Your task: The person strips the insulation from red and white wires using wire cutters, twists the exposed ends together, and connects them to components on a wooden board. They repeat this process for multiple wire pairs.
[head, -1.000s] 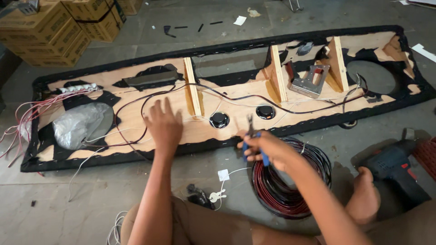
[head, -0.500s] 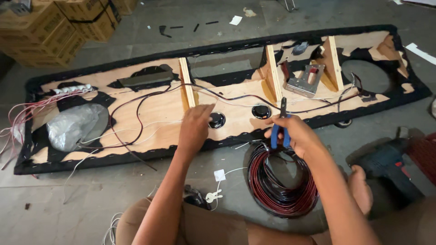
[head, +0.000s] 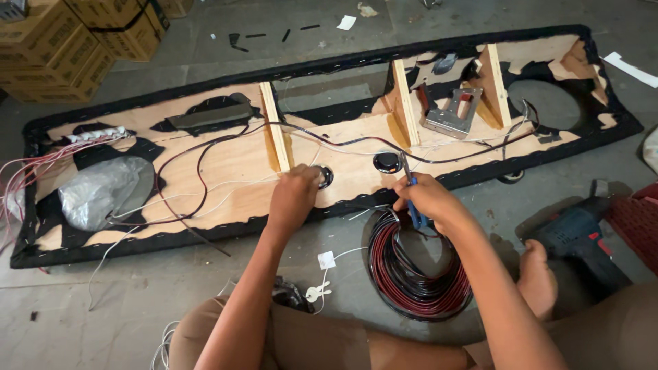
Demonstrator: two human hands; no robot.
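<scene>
left hand [head: 293, 195] curled down; right hand [head: 426, 197] fisted.

A long plywood panel [head: 226, 164] edged in black fabric lies on the concrete floor [head: 123, 301], crossed by thin wires. The left hand [head: 295, 195] rests on the panel's near edge, touching a round black fitting [head: 324, 177], while the right hand [head: 428, 199] grips blue-handled pliers [head: 413, 199] just below a second round fitting [head: 387, 162]. A coil of red and black cable [head: 415, 270] lies beneath the right hand, a blue power drill [head: 576, 236] near it.
</scene>
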